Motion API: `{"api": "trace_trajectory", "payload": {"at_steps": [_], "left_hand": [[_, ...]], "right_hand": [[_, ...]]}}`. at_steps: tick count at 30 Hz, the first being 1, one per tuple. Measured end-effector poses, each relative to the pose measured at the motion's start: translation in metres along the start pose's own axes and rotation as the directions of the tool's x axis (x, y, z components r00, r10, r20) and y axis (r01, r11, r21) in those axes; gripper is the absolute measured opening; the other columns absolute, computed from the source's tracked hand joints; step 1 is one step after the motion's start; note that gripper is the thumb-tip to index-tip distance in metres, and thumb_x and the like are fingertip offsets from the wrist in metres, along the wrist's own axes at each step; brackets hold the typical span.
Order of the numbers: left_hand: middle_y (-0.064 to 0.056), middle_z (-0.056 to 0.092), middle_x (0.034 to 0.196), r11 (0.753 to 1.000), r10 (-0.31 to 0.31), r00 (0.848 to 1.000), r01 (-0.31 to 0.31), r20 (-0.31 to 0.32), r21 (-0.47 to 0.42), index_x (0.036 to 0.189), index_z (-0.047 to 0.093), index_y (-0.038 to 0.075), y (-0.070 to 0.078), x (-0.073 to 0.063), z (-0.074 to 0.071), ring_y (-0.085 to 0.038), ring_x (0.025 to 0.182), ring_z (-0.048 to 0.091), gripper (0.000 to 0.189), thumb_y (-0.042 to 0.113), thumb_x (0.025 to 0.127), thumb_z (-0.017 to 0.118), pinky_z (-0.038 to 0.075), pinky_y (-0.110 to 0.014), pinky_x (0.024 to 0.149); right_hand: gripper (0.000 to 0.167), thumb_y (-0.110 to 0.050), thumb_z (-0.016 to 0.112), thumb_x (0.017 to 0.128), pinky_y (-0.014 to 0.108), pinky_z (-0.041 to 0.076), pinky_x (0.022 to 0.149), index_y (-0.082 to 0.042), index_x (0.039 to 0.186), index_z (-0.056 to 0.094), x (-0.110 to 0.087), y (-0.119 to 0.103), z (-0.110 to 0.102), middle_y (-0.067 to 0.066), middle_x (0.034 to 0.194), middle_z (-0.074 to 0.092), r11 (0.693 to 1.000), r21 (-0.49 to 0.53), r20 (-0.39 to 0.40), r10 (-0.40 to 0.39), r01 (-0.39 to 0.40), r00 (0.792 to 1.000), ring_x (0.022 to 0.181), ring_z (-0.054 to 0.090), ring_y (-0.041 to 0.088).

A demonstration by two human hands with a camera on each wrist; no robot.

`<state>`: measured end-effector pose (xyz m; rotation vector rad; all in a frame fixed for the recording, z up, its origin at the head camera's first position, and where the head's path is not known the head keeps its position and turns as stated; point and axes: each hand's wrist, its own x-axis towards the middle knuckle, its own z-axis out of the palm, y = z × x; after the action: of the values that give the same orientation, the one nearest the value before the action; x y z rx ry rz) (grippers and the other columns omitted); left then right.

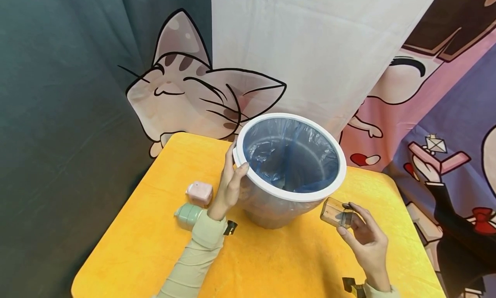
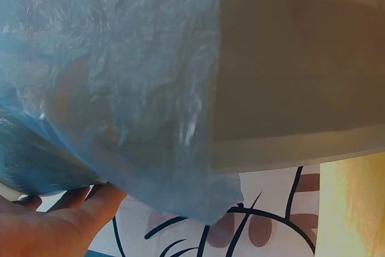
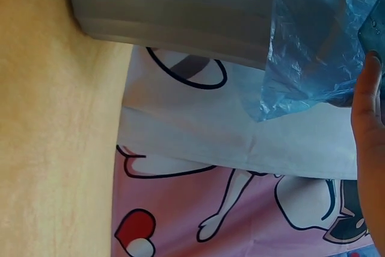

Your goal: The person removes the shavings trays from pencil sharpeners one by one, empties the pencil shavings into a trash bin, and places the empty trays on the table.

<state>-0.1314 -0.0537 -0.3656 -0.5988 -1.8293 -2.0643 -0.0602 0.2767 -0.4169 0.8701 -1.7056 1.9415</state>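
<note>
A trash bin (image 1: 267, 212) with a white rim and a blue plastic liner (image 1: 286, 156) stands on the yellow table. My left hand (image 1: 228, 186) grips the bin's left rim, thumb on top; in the left wrist view that hand (image 2: 66, 221) reaches the rim beside the hanging liner (image 2: 120, 88). To the right of the bin, my right hand (image 1: 368, 237) pinches a small see-through rectangular box (image 1: 331, 212) between thumb and fingers, apart from and below the rim. Only an edge of the box (image 3: 374, 28) shows in the right wrist view, in front of the liner.
A pink bottle (image 1: 200, 192) and a green bottle (image 1: 188, 216) lie on the table (image 1: 135, 237) left of my left forearm. Behind the table hangs a cloth (image 1: 310, 52) printed with cartoon figures.
</note>
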Motion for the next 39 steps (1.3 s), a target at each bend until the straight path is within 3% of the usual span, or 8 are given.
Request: {"api": "trace_trajectory", "payload": {"at_steps": [14,23,29,39], "left_hand": [[-0.013,0.014,0.152,1.000,0.002,1.000,-0.002,0.006,0.001,0.146,0.011,0.008,0.000,0.001,0.001,-0.037,0.132,0.026,0.066,0.016,0.087,0.039,0.025,-0.035,0.108],[-0.013,0.014,0.152,1.000,0.015,1.000,-0.015,0.001,-0.003,0.146,0.012,0.006,0.001,0.001,0.001,-0.032,0.131,0.029,0.065,0.015,0.087,0.039,0.027,-0.035,0.108],[-0.014,0.015,0.151,1.000,0.016,1.000,-0.016,0.002,-0.005,0.146,0.012,0.008,0.001,0.002,0.001,-0.037,0.131,0.027,0.065,0.015,0.087,0.039,0.026,-0.037,0.108],[-0.013,0.019,0.150,1.000,-0.029,1.000,0.029,-0.010,0.008,0.145,0.012,0.002,0.001,0.000,0.000,-0.033,0.130,0.031,0.067,0.017,0.087,0.041,0.025,-0.038,0.108]], "right_hand": [[0.063,0.033,0.050,0.069,0.029,0.048,0.085,0.027,0.126,0.026,-0.019,0.007,0.000,0.036,0.127,0.038,0.996,0.031,0.034,0.082,-0.083,0.996,0.106,0.054,0.031],[0.064,0.031,0.052,0.070,0.027,0.048,0.085,0.024,0.128,0.026,-0.031,0.014,0.007,0.034,0.128,0.038,0.983,0.007,0.071,0.181,-0.182,0.981,0.108,0.053,0.030],[0.064,0.030,0.053,0.070,0.027,0.047,0.087,0.024,0.127,0.027,-0.036,0.021,0.009,0.035,0.127,0.038,0.979,-0.023,0.095,0.204,-0.203,0.974,0.108,0.054,0.029],[0.065,0.024,0.057,0.073,0.024,0.045,0.091,0.016,0.132,0.031,-0.044,0.028,0.012,0.032,0.128,0.037,0.948,-0.128,0.115,0.305,-0.290,0.946,0.109,0.055,0.026]]}}
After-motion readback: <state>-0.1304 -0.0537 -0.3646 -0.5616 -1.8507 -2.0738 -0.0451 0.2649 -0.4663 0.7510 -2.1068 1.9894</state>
